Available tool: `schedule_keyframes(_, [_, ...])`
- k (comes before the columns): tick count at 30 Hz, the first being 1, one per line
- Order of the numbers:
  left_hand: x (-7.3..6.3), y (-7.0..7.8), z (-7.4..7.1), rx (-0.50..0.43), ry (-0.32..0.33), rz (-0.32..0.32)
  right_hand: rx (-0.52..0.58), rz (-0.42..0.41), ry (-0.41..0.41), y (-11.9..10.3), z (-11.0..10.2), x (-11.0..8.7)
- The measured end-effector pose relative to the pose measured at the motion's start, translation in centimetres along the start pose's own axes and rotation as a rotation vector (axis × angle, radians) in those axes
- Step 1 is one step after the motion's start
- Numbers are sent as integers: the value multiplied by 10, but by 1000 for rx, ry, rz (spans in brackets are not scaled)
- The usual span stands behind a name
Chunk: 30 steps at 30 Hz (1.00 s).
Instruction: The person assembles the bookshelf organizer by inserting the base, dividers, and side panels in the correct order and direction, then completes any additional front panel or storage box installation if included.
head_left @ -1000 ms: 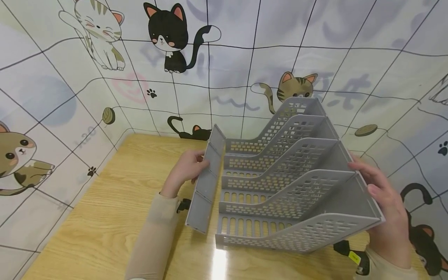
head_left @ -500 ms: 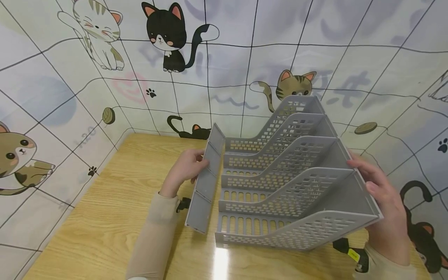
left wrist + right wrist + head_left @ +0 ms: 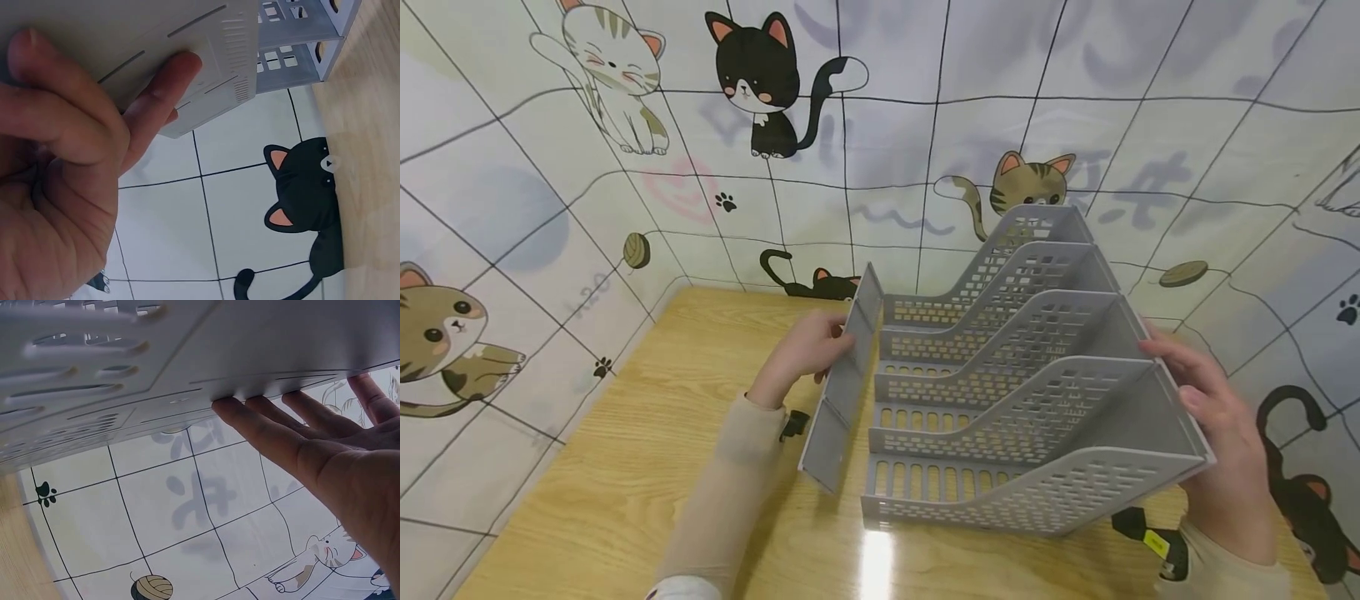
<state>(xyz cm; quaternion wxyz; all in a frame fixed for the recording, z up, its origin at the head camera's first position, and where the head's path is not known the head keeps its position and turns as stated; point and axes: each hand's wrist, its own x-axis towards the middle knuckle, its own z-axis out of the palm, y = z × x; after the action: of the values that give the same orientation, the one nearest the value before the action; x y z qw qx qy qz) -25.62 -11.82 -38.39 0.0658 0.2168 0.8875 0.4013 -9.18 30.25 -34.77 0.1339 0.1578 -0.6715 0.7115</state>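
Note:
A grey plastic file rack (image 3: 1075, 487) stands on the wooden table, its tall divided slots facing left, with perforated curved dividers. My left hand (image 3: 805, 346) pinches a long grey panel (image 3: 844, 392) near its middle, thumb on the near face and fingers behind. The panel stands tilted beside the low front ends of the dividers, a narrow gap between them. Along the panel's slotted face (image 3: 212, 69) one finger lies extended in the left wrist view. My right hand (image 3: 1221, 429) rests against the rack's tall back, fairly straight fingers (image 3: 262, 428) touching its surface in the right wrist view.
The wooden table (image 3: 647, 417) extends left of the panel and in front of the rack. A cloth wall (image 3: 887, 133) printed with cats and grid lines encloses the table behind and at both sides, close behind the rack.
My left hand has tilted the panel, so its face looks narrower, and its near end has shifted slightly up and left. The rack and right hand have edged slightly left in view.

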Motion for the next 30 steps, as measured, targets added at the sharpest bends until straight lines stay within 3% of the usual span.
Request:
schedule_keyframes(4, [4, 8, -1, 47, -17, 6, -3, 36, 16, -5, 4, -1])
schedule_keyframes(7, [7, 16, -2, 91, -38, -5, 11, 19, -5, 0, -1, 0])
schedule_keyframes(14, [9, 38, 1, 187, -79, -22, 84, -22, -125, 8, -12, 4])
schedule_keyframes(18, [10, 42, 7, 186, -109, -43, 105, -51, -156, 13, -16, 6])
schedule_keyframes(26, [12, 43, 7, 151, -91, -38, 64, -42, -101, 10, -11, 5])
schedule_keyframes(30, [12, 47, 7, 158, -109, -74, 60, -48, -103, 9, -12, 4])
